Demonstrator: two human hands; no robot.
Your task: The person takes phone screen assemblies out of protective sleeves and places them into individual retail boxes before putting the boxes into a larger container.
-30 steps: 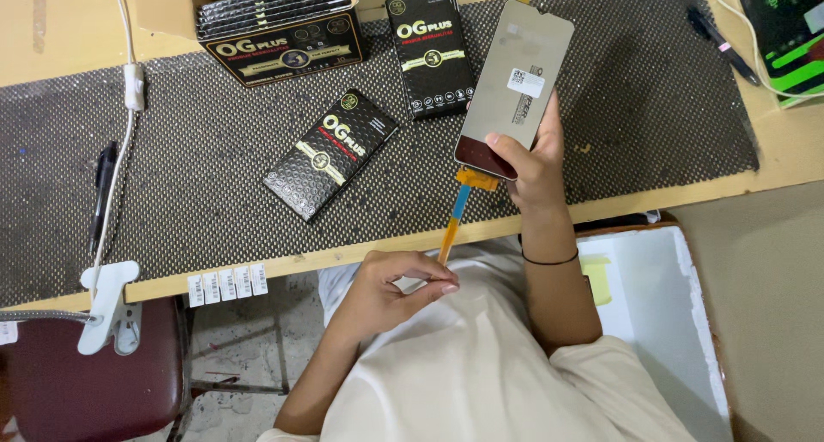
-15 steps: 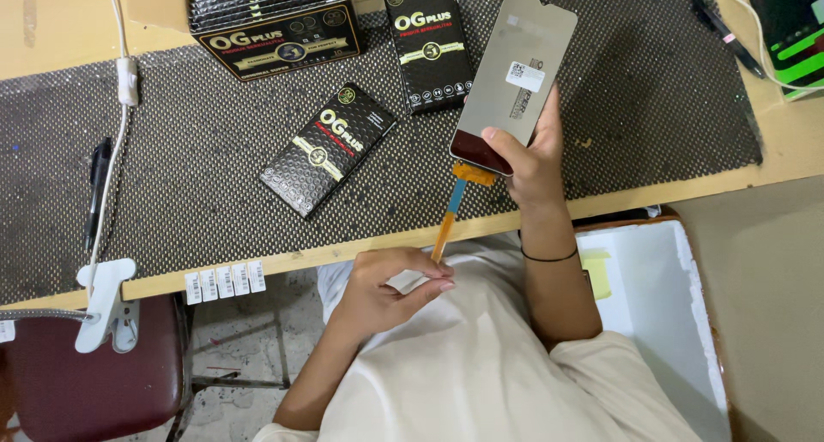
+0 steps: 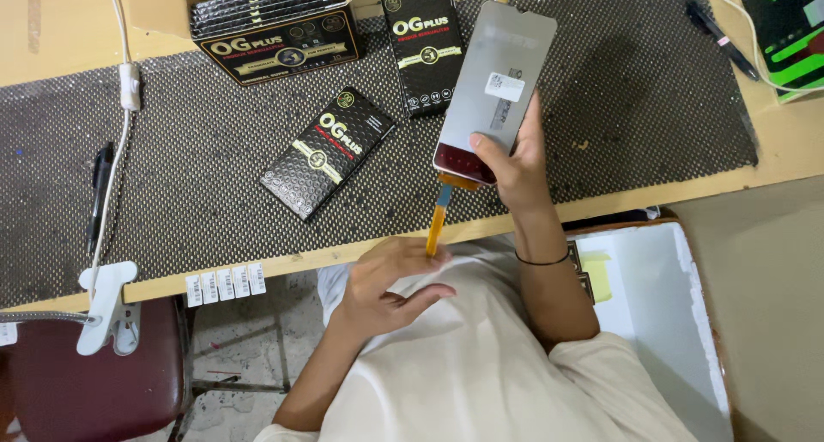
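Left hand (image 3: 390, 279) opened; screen panel (image 3: 496, 88) stays raised.

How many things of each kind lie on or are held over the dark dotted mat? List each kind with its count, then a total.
Flat grey phone screen panel with orange ribbon cable, held in the right hand: 1
Slim black printed cardboard boxes lying singly: 2
Open black carton of stacked slim boxes: 1
Black pens: 2
Total: 6
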